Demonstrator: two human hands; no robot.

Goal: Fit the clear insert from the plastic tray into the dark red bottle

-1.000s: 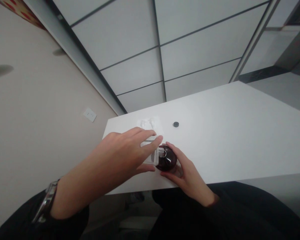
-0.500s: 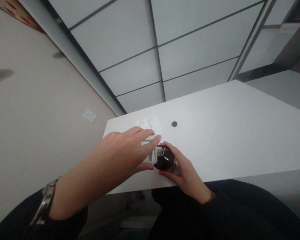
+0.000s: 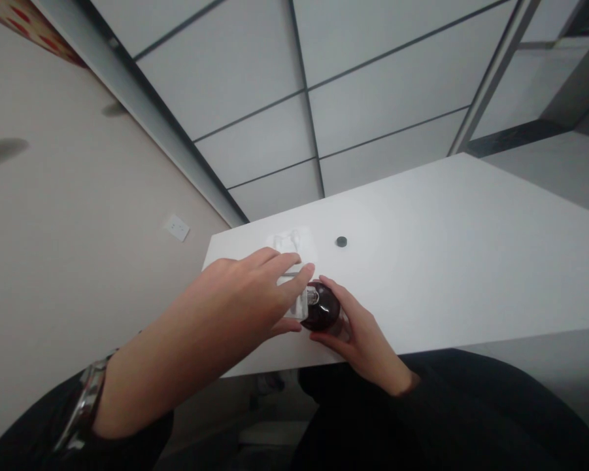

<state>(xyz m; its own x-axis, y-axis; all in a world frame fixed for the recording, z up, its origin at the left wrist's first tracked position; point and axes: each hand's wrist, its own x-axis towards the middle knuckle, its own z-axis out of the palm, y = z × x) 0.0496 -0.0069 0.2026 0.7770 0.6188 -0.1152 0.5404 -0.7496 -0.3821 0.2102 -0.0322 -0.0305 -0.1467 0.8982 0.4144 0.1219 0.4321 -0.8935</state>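
My right hand [image 3: 360, 330] is wrapped round a dark round bottle [image 3: 323, 307], tilted so that its clear threaded neck [image 3: 312, 296] points left. In my left hand [image 3: 262, 288] is a clear square-edged container [image 3: 300, 307], its rim right at the bottle's mouth. My left fingers and thumb close round its sides and hide most of it. Whether liquid is running between the two cannot be made out. A small dark bottle cap [image 3: 342, 241] lies on the white table [image 3: 421, 261] beyond the bottle.
Behind my left hand lies a see-through plastic piece [image 3: 287, 242], partly hidden. The table's near edge runs just in front of my body. A wall with a socket [image 3: 178, 227] stands to the left, and white panelled doors [image 3: 255, 72] rise behind the table.
Both hands keep their hold on the container and the bottle, with almost no movement. The view has shifted very slightly.
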